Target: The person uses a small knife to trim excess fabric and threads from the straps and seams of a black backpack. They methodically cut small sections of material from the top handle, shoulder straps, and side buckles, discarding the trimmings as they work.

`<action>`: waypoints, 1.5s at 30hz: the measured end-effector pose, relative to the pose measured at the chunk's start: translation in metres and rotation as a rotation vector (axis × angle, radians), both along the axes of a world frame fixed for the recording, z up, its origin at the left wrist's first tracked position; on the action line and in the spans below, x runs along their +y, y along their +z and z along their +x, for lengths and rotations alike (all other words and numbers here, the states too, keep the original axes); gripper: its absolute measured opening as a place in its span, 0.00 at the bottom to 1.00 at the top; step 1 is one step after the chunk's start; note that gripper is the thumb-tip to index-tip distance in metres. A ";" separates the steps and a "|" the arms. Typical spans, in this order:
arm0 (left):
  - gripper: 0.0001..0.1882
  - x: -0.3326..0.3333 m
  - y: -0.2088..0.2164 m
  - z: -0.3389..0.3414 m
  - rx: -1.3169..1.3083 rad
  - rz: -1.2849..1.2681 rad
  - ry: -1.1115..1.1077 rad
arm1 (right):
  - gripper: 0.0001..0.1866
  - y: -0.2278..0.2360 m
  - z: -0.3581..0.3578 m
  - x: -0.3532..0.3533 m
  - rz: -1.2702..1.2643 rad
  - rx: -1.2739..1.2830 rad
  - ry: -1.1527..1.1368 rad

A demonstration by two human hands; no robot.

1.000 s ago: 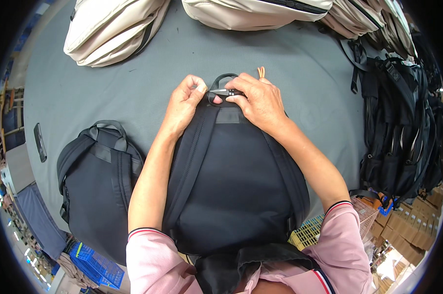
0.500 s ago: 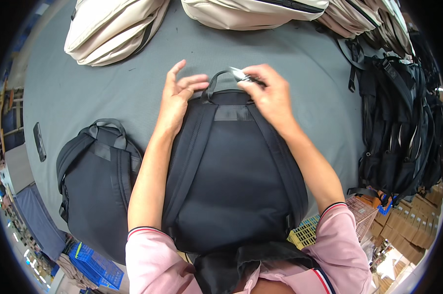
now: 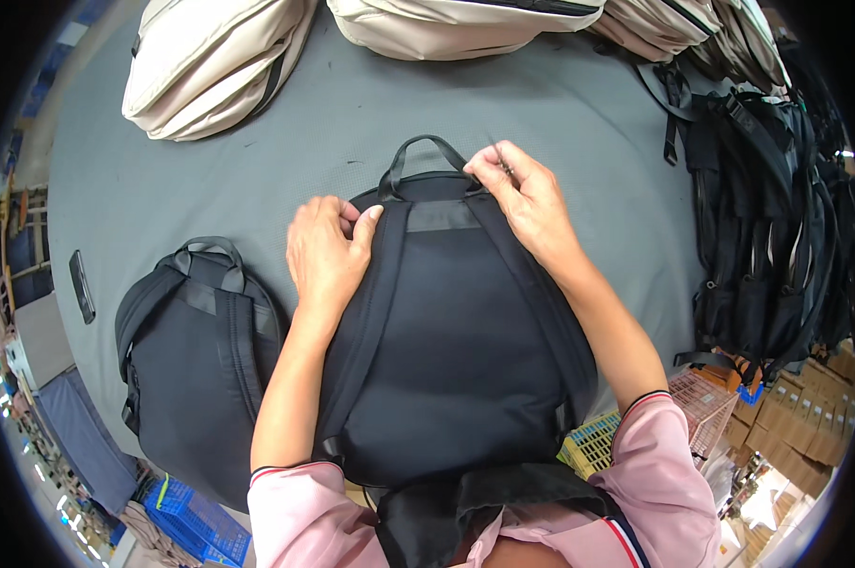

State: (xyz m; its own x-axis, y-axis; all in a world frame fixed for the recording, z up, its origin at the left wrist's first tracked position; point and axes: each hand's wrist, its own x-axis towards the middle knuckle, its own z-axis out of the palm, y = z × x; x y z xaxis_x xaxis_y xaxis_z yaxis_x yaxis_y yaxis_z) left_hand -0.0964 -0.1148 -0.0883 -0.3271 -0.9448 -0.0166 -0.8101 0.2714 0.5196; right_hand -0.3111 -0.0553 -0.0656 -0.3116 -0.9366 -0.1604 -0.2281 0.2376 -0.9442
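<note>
Touching the right end of the black backpack's (image 3: 456,331) grab handle (image 3: 429,139), the right hand (image 3: 531,204) is holding a thin dark tool (image 3: 506,166), mostly hidden. The left hand (image 3: 328,251) is resting, fingers curled, at the bag's upper left; whether it is gripping fabric, I cannot tell. The backpack is lying along the worktop's (image 3: 210,180) near edge; keeping the tool's tip off the webbing is probably mattering most.

A pale pink, short-sleeved shirt (image 3: 669,469) has dark, white and red stripes on its cuffs (image 3: 648,399) and collar (image 3: 620,542). Loose black cloth (image 3: 541,488) lies across its front; the hands (image 3: 325,248) are bare.
</note>
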 end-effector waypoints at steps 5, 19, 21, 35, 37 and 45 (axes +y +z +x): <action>0.22 -0.017 0.015 -0.009 -0.050 0.319 0.028 | 0.09 0.015 0.017 -0.017 -0.079 0.025 0.185; 0.19 -0.004 0.043 0.020 0.552 1.137 0.209 | 0.08 0.020 0.045 -0.040 -0.072 0.576 0.635; 0.20 -0.002 0.054 0.006 0.625 1.204 0.229 | 0.09 0.030 0.040 -0.039 -0.051 0.516 0.624; 0.14 0.073 0.011 0.001 0.756 0.348 -0.045 | 0.13 0.018 0.031 -0.033 -0.089 0.490 0.463; 0.14 0.072 0.005 0.005 0.752 0.415 -0.041 | 0.11 0.016 0.034 -0.024 -0.283 0.389 0.359; 0.15 0.072 0.004 0.004 0.851 0.503 0.008 | 0.14 0.038 0.039 0.037 -0.237 0.395 0.121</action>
